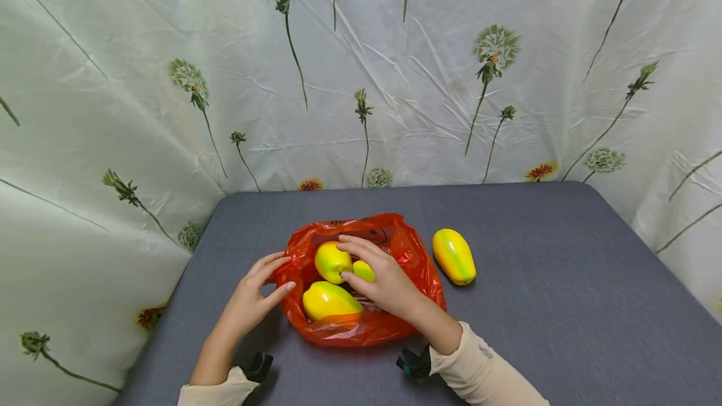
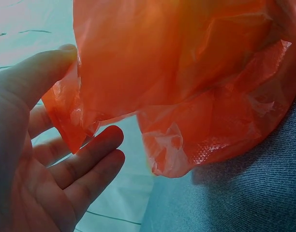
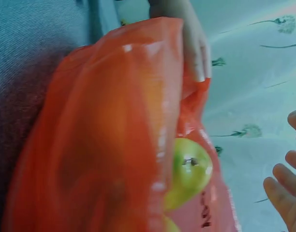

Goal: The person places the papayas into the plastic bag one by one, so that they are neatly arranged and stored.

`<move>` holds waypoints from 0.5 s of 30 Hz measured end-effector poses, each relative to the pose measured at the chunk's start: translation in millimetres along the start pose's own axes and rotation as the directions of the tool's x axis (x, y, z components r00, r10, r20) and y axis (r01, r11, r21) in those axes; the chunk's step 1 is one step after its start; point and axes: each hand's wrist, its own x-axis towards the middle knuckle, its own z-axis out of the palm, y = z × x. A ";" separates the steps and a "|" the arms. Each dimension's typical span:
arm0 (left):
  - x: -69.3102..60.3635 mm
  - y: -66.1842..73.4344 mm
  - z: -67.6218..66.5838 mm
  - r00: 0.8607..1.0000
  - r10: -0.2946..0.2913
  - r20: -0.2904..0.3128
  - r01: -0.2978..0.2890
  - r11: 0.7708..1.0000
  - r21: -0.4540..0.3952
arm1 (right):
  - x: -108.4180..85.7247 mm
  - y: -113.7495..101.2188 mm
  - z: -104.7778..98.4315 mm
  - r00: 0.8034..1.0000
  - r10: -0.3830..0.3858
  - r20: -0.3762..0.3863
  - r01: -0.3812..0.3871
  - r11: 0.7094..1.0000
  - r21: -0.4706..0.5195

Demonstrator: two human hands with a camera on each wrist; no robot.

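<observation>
A red plastic bag (image 1: 420,262) stands with its mouth spread, letters printed on its far inner side. Three yellow-green papayas show inside: one at the front (image 1: 329,301), one behind it (image 1: 331,260), and another (image 1: 363,271) partly covered by my right hand. At the bag's left rim, my left hand (image 1: 251,296) holds the thin plastic between thumb and fingers; the left wrist view shows the film (image 2: 66,104) there. My right hand (image 1: 383,277) hovers over the mouth, fingers loosely extended, with nothing gripped. In the right wrist view its fingers (image 3: 286,179) are apart from the bag.
One more papaya (image 1: 454,257) lies on the grey cloth-covered table (image 1: 553,281), just right of the bag. A white curtain (image 1: 417,67) with a dandelion print hangs behind and beside the table. Dark wrist devices (image 1: 414,362) sit at both sleeve cuffs.
</observation>
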 end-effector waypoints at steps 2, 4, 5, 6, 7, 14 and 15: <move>-0.1 -0.6 0.3 1.000 0.003 -0.001 -0.003 1.000 0.000 | -0.9 -3.6 -3.9 0.999 -0.035 -0.022 0.035 0.999 0.000; -0.3 -1.2 0.6 1.000 0.005 -0.002 -0.005 1.000 0.000 | -2.2 -7.2 -8.3 0.997 -0.065 -0.040 0.065 0.998 0.007; -0.4 -1.6 0.8 1.000 0.006 -0.003 -0.006 1.000 0.002 | -3.0 -9.0 -10.7 0.996 -0.076 -0.050 0.077 0.997 0.014; -0.4 -1.8 1.0 1.000 0.008 -0.004 -0.008 1.000 0.004 | -3.9 -10.8 -13.2 0.994 -0.090 -0.060 0.091 0.996 0.021; -0.4 -2.1 1.1 1.000 0.009 -0.005 -0.009 1.000 0.005 | -4.8 -12.5 -15.9 0.992 -0.101 -0.071 0.103 0.994 0.028; -0.5 -2.2 1.7 1.000 0.021 -0.010 -0.021 1.000 0.008 | -9.9 -17.3 -37.5 0.963 -0.202 -0.179 0.206 0.978 0.007; -0.6 -2.2 1.7 1.000 0.023 -0.012 -0.023 1.000 0.008 | -10.7 -16.8 -40.7 0.956 -0.215 -0.199 0.218 0.976 -0.003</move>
